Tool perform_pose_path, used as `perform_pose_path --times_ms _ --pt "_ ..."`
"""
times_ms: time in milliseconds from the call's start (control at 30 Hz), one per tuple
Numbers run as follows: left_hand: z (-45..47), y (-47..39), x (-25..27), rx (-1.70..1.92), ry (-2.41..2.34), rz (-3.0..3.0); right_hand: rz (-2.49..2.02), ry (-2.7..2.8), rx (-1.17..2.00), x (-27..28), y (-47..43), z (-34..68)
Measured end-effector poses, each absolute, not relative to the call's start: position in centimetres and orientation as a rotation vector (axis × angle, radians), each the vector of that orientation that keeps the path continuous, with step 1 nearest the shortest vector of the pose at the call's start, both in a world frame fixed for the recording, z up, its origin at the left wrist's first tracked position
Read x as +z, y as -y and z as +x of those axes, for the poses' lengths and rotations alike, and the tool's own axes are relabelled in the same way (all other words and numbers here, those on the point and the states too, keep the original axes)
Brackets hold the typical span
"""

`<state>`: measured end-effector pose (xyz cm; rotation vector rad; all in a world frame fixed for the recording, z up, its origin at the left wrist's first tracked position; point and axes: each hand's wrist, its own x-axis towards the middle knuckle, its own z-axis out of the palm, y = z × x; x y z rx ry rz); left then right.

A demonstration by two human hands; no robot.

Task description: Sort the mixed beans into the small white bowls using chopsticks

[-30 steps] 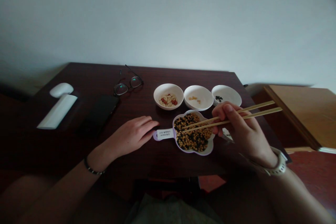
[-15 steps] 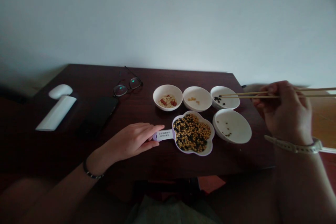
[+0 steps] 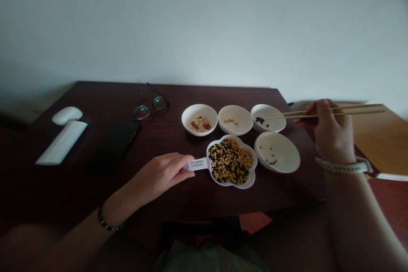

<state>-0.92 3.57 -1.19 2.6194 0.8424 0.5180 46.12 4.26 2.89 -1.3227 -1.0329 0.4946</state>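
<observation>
My left hand (image 3: 164, 169) pinches the labelled handle of a flower-shaped scoop (image 3: 253, 177), which is full of mixed yellow and black beans (image 3: 230, 160). Held in my right hand (image 3: 333, 134), a pair of wooden chopsticks (image 3: 296, 114) points left, tips over the back right white bowl (image 3: 277, 124). Several black beans (image 3: 259, 120) lie in that bowl; I see none between the tips. In front of it, a tilted white bowl (image 3: 287, 153) holds several small dark-green beans. The middle white bowl (image 3: 236, 110) has a few yellow pieces, and the left white bowl (image 3: 188, 114) holds peanuts (image 3: 199, 125).
Glasses (image 3: 151, 108) and a dark phone-like slab (image 3: 116, 142) lie on the dark table (image 3: 178, 195). At the far left are a white rounded object (image 3: 67, 115) and a long white case (image 3: 62, 142). A light wooden surface (image 3: 385, 140) stands right of the table, and a wall rises behind.
My right hand has drawn in slightly, and the chopstick tips now sit apart above the bowl, clear of the black beans. The whole view has shifted a little; my left hand keeps its grip.
</observation>
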Motion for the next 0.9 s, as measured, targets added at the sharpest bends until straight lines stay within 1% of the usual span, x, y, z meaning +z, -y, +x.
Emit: perform_pose_path --times_ms 167,267,467,600,667,900 --pt "-0.8 -3.6 -1.3 0.533 -0.868 2.611 -1.314 0.929 0.494 4.1 -4.0 44.5" --pt "-0.7 -3.5 -1.3 0.544 -0.885 2.608 -1.237 0.930 0.565 4.9 -3.5 42.8" --pt "-0.5 -3.2 -1.3 0.583 -0.914 2.584 -1.131 1.077 0.880 5.3 -1.6 38.1" --pt "-0.6 -3.2 -1.3 0.566 -0.888 2.573 -1.175 1.230 1.196 5.0 0.0 34.8" --pt "-0.7 -3.2 -1.2 0.552 -0.839 2.564 -1.177 1.297 1.298 4.7 0.6 33.6" --pt "-0.9 -3.6 -1.4 0.539 -0.769 2.608 -1.205 1.356 1.277 3.6 0.6 32.1"
